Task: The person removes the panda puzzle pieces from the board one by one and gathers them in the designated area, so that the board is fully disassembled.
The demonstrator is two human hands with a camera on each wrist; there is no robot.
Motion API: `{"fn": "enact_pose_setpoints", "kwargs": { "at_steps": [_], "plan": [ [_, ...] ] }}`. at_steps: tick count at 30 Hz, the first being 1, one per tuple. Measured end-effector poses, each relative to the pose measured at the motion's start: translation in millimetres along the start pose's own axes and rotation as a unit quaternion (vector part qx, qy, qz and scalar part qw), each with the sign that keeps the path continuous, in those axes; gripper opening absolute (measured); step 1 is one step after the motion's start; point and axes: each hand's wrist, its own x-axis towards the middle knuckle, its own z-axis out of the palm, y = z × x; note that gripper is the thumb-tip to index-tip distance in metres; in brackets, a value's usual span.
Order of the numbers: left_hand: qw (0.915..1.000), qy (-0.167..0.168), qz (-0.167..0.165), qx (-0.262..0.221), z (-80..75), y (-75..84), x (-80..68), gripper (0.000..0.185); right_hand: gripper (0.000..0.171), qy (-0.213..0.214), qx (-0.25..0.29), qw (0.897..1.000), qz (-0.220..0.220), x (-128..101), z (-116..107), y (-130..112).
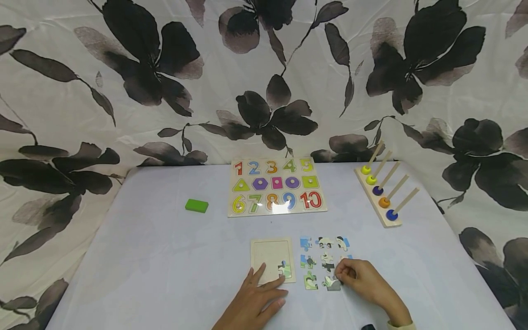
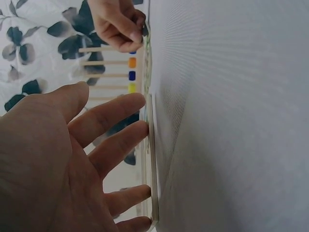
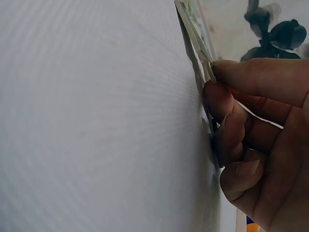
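Head view: right hand (image 1: 363,279) pinches a puzzle piece (image 1: 332,284) beside the tray (image 1: 268,252).

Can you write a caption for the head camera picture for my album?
Left hand rests on a wooden puzzle tray; right hand pinches a loose jigsaw piece.

The scene is evenly and softly lit. A white glare is seen on the number board (image 1: 277,187). Both wrist views are blurred at close range.
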Motion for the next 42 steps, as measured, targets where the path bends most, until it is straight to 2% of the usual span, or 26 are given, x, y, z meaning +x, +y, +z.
{"fn": "enact_pose_setpoints", "kwargs": {
  "at_steps": [10,17,20,24,27,36,42],
  "plan": [
    [1.0,-0.001,-0.001,-0.002,-0.9,0.6,-1.5,0.039,0.007,0.028,-0.02,0.999,-0.002,1,0,-5],
    [1.0,-0.004,0.002,0.004,-0.6,-0.8,-1.8,0.039,0.01,0.054,-0.015,0.998,-0.019,19,11,-29],
    [0.9999,0.0,0.011,0.011,-0.2,-1.7,-1.6,0.039,0.015,0.058,-0.034,0.996,-0.052,30,25,-42],
    [0.9994,0.009,0.027,0.017,-0.1,-2.1,-1.8,0.038,0.027,0.054,-0.09,0.989,-0.105,40,45,-58],
    [0.999,0.018,0.033,0.024,-1.5,-3.0,-2.5,0.038,0.034,0.047,-0.12,0.984,-0.123,45,55,-65],
    [0.9978,0.056,0.018,0.031,-9.7,-11.1,-7.0,0.037,0.037,0.043,-0.148,0.981,-0.114,50,64,-67],
    [0.9978,0.06,0.016,0.024,-9.3,-14.2,-8.3,0.033,0.036,0.035,-0.148,0.982,-0.113,52,66,-67]
  ]
}}
